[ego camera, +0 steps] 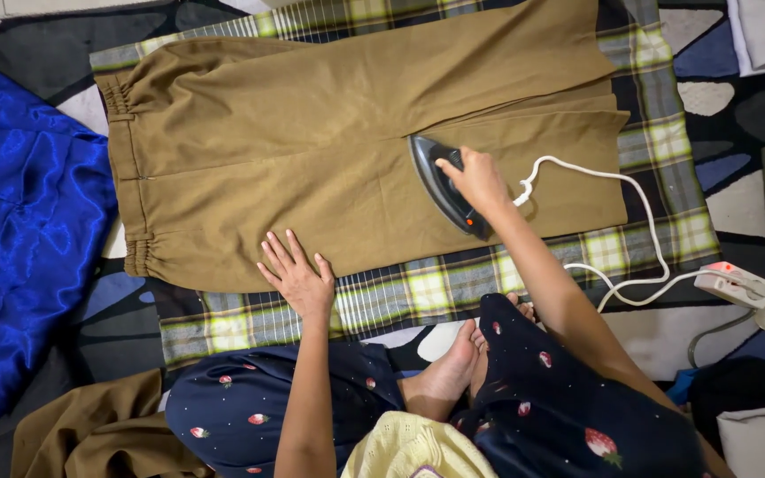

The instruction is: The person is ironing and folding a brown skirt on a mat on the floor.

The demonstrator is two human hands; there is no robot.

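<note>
The right hand [478, 180] is wrapped around the handle of a dark iron [446, 188], which sits flat on a pair of olive-brown trousers [329, 133] near the middle of the view, its pointed tip aimed toward 11 o'clock. The left hand [298, 276] lies flat with fingers spread on the lower edge of the trousers, at about 7 o'clock from the iron and well apart from it — it holds nothing. The trousers are laid out on a green-and-yellow plaid cloth [418, 288] on the floor, waistband at 9 o'clock. A white cord [639, 199] runs from the iron toward 4 o'clock to a white power strip [735, 283]. At 9 o'clock lies shiny blue fabric [19, 239] — at 7 o'clock, another brown garment [104, 434].
</note>
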